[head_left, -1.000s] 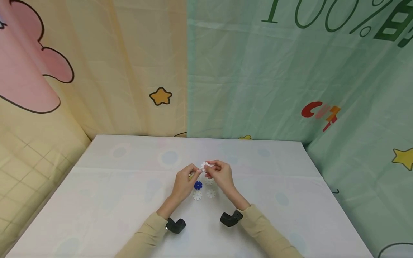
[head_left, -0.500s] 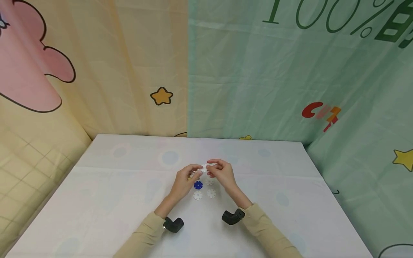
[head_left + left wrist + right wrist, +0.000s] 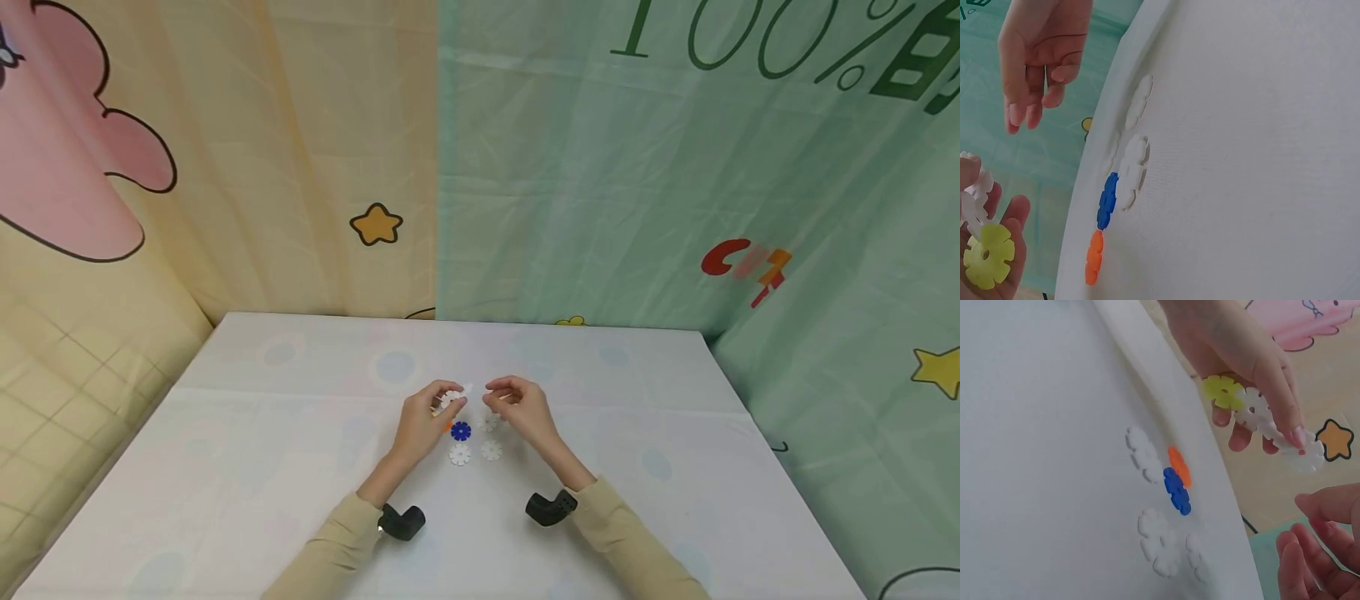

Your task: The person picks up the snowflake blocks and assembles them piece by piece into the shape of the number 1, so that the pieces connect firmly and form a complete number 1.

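My left hand (image 3: 422,423) pinches a joined chain of notched flower-shaped plastic discs above the table. In the right wrist view the chain has a yellow disc (image 3: 1222,392) at one end, a white disc (image 3: 1252,407) beside it, and another white disc (image 3: 1307,456) at the far end by the thumb. My right hand (image 3: 527,410) hovers a short way to the right, its fingers loosely bent around nothing. Below the hands lie a blue disc (image 3: 461,431) and an orange disc (image 3: 1179,467), the orange mostly hidden by my left hand in the head view.
Several white discs lie flat on the table near the blue one, including a near white disc (image 3: 460,454) and one to its right, a white disc (image 3: 491,450). The white-covered table (image 3: 247,467) reaches back to a printed curtain (image 3: 570,167).
My right hand has let go of the white disc and drawn away to the right. The chain stays in my left hand, which has shifted slightly left, baring part of the orange disc.
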### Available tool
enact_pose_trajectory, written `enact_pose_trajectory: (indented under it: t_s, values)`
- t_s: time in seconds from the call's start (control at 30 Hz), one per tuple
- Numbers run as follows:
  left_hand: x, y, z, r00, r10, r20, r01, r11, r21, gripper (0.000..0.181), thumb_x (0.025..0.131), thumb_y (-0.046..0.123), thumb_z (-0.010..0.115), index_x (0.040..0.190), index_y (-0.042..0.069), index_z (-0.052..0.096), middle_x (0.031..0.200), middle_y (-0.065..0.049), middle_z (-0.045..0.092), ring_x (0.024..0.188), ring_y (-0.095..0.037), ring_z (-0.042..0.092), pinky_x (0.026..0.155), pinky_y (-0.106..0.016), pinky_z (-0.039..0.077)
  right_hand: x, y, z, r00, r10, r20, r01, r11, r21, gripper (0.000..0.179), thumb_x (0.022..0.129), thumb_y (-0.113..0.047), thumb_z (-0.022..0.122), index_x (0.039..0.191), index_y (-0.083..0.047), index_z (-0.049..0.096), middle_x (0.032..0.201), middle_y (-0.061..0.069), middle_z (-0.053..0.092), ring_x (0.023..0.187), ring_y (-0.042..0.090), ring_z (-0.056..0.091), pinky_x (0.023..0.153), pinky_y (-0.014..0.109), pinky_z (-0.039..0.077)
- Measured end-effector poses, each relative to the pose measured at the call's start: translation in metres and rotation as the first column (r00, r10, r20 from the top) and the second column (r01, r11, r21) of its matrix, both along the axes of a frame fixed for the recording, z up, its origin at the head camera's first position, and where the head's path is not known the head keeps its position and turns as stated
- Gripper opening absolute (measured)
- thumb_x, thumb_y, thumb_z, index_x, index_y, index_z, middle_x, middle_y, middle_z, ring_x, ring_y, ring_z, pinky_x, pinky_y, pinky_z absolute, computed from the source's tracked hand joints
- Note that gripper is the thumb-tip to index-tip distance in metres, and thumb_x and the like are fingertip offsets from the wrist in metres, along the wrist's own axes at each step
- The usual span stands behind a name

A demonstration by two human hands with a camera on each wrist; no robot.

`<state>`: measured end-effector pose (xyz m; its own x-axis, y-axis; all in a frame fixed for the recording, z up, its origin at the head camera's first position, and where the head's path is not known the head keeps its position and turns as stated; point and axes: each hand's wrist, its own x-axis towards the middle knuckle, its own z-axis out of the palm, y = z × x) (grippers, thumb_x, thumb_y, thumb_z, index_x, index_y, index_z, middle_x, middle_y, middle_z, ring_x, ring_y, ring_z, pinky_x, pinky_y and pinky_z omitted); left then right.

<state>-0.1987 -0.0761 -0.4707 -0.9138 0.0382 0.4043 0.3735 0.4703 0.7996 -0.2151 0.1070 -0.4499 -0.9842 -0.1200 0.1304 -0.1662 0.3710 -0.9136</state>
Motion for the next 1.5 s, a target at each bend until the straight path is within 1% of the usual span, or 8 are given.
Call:
enact_pose_trajectory:
  t_s: [0.17, 0.4, 0.77, 1.0, 1.2, 1.27, 1.37, 1.5]
  values:
    - [0.001, -0.001, 0.002, 0.999, 0.015, 0.049, -0.015, 1.000, 0.001, 0.017, 0.090, 0.021, 0.068, 0.105, 0.013, 0.068, 0.102, -0.004, 0.071, 0.081, -0.015, 0.055, 0.070, -0.022, 0.047, 0.003, 0.009, -0.008, 1.000, 0.014, -0.013, -0.012, 0.989, 0.149, 0.020, 0.081, -0.013, 0.076, 0.099, -0.005, 0.070, 0.089, 0.009, 0.071, 0.070, 0.014, 0.061, 0.060, 0.023, 0.050]
    - [0.002, -0.002, 0.004, 0.996, 0.014, 0.093, -0.017, 1.000, 0.026, 0.020, 0.092, 0.024, 0.066, 0.107, 0.011, 0.068, 0.102, -0.006, 0.065, 0.073, -0.014, 0.055, 0.058, -0.018, 0.046, 0.007, 0.017, -0.018, 0.996, 0.070, 0.057, -0.082, 0.968, 0.235, 0.024, 0.079, -0.017, 0.079, 0.100, -0.008, 0.070, 0.090, 0.006, 0.071, 0.069, 0.012, 0.060, 0.058, 0.024, 0.049]
    - [0.004, -0.001, 0.005, 0.986, -0.028, 0.162, 0.009, 0.993, 0.120, 0.022, 0.094, 0.024, 0.063, 0.108, 0.007, 0.067, 0.098, -0.010, 0.062, 0.072, -0.025, 0.064, 0.052, -0.017, 0.046, 0.016, 0.018, -0.024, 0.975, 0.211, 0.067, -0.220, 0.888, 0.405, 0.028, 0.073, -0.021, 0.084, 0.095, -0.007, 0.073, 0.085, 0.003, 0.069, 0.067, 0.010, 0.050, 0.058, 0.020, 0.042]
    - [0.006, -0.001, 0.004, 0.986, -0.047, 0.162, 0.023, 0.989, 0.147, 0.020, 0.092, 0.024, 0.065, 0.101, 0.006, 0.067, 0.096, -0.010, 0.062, 0.068, -0.025, 0.064, 0.049, -0.017, 0.045, 0.017, 0.018, -0.024, 0.970, 0.236, 0.063, -0.238, 0.848, 0.473, 0.016, 0.075, -0.019, 0.082, 0.083, -0.009, 0.073, 0.077, 0.000, 0.066, 0.063, 0.008, 0.048, 0.056, 0.020, 0.040]
    - [0.007, -0.002, 0.006, 0.982, -0.057, 0.182, 0.026, 0.985, 0.170, 0.020, 0.093, 0.024, 0.064, 0.101, 0.005, 0.066, 0.091, -0.009, 0.063, 0.067, -0.030, 0.066, 0.049, -0.018, 0.047, 0.018, 0.016, -0.020, 0.969, 0.223, 0.103, -0.244, 0.830, 0.502, 0.030, 0.071, -0.023, 0.085, 0.093, -0.007, 0.072, 0.080, -0.001, 0.065, 0.066, 0.009, 0.049, 0.059, 0.019, 0.041]
    - [0.007, -0.002, 0.007, 0.980, -0.063, 0.187, 0.029, 0.984, 0.178, 0.020, 0.093, 0.023, 0.063, 0.100, 0.005, 0.066, 0.089, -0.010, 0.063, 0.066, -0.030, 0.066, 0.049, -0.018, 0.047, 0.018, 0.017, -0.019, 0.967, 0.225, 0.118, -0.253, 0.827, 0.502, 0.031, 0.070, -0.022, 0.086, 0.092, -0.007, 0.071, 0.080, -0.001, 0.064, 0.067, 0.010, 0.049, 0.059, 0.020, 0.041]
    - [0.008, -0.003, 0.008, 0.980, -0.072, 0.186, 0.038, 0.982, 0.184, 0.019, 0.094, 0.023, 0.062, 0.098, 0.005, 0.065, 0.088, -0.013, 0.065, 0.066, -0.030, 0.067, 0.049, -0.018, 0.046, 0.017, 0.018, -0.017, 0.962, 0.240, 0.132, -0.273, 0.841, 0.467, 0.027, 0.072, -0.020, 0.084, 0.089, -0.007, 0.068, 0.077, -0.001, 0.061, 0.066, 0.011, 0.048, 0.059, 0.021, 0.041]
    - [0.008, -0.003, 0.007, 0.980, -0.087, 0.181, 0.051, 0.980, 0.194, 0.018, 0.095, 0.023, 0.061, 0.095, 0.005, 0.064, 0.088, -0.015, 0.067, 0.066, -0.031, 0.067, 0.049, -0.018, 0.044, 0.013, 0.019, -0.017, 0.955, 0.253, 0.157, -0.294, 0.882, 0.368, 0.015, 0.083, -0.015, 0.075, 0.090, -0.005, 0.066, 0.074, 0.000, 0.061, 0.064, 0.009, 0.053, 0.057, 0.020, 0.045]
